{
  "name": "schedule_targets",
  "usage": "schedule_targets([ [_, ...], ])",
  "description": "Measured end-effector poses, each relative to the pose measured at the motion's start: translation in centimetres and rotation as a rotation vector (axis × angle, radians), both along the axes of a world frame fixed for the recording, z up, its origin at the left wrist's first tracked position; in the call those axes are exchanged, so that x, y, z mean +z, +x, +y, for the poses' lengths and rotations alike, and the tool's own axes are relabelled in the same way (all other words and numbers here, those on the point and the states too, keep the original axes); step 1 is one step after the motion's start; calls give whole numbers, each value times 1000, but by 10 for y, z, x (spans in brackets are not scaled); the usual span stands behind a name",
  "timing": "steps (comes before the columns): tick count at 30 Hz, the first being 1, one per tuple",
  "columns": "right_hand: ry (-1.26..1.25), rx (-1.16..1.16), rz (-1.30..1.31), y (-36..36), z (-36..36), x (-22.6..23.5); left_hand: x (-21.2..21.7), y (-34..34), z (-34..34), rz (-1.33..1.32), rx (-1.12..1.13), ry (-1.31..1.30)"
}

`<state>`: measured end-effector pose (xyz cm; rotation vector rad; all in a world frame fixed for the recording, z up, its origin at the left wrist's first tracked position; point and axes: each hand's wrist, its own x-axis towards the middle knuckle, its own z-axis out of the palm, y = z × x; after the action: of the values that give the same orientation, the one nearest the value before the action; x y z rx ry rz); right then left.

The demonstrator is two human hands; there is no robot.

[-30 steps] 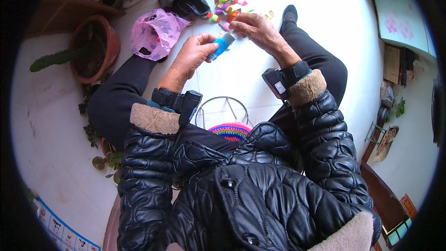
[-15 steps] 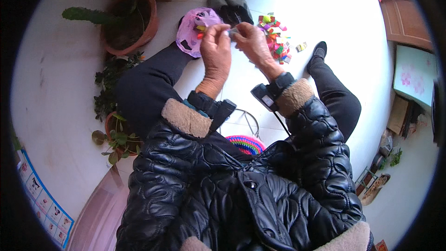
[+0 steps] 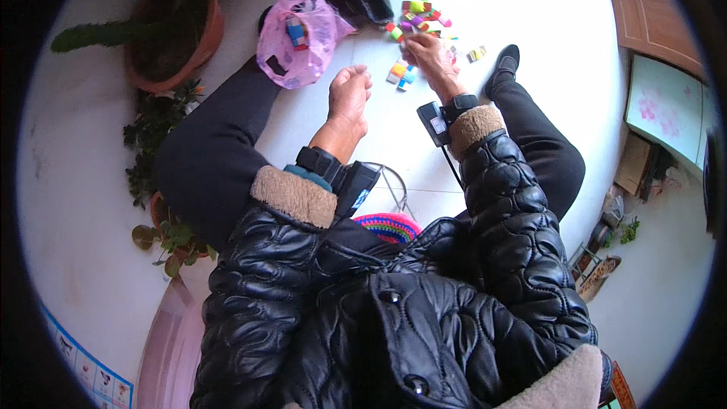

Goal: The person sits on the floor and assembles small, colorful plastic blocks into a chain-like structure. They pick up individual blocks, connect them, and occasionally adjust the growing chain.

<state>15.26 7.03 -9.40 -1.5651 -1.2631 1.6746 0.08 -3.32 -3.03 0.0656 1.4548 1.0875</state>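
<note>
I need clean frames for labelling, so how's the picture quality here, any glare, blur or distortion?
Head view: strong fisheye bending with a black rim; window glare whitens the floor past the blocks; the right hand and left hand look fairly sharp; the jacket is dark but readable.

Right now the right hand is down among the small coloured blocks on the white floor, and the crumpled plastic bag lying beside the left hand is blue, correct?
Not quite: the crumpled plastic bag is pink, not blue, as the head view shows. The rest holds: the right hand is down among the small coloured blocks on the white floor, and the bag lies beside the left hand.
</note>
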Motion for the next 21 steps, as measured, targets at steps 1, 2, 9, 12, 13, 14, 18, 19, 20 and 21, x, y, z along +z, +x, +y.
schedule_targets([
  [1, -63, -11, -71, 19, -3, -18, -5, 5, -2, -15, -47, -31],
  [2, -112, -13, -68, 34, -9, -37, -10, 10, -4, -23, -93, -58],
  [9, -299, -38, -535, 55, -53, -145, -23, 39, -13, -101, -232, -180],
  [12, -138, -42, -792, 39, -54, -155, -21, 41, -11, -124, -229, -201],
  [13, -175, -64, -812, 35, -52, -156, -20, 41, -9, -129, -219, -214],
  [14, -163, -88, -819, 29, -51, -156, -20, 41, -7, -134, -207, -218],
  [18, -149, -155, -830, 16, -51, -158, -22, 39, -1, -119, -188, -240],
  [19, -157, -158, -825, 16, -52, -159, -22, 38, -1, -123, -189, -225],
  [20, -196, -168, -748, 17, -53, -159, -22, 38, -1, -126, -189, -218],
  [21, -232, -183, -678, 19, -54, -158, -23, 38, -1, -130, -190, -204],
])
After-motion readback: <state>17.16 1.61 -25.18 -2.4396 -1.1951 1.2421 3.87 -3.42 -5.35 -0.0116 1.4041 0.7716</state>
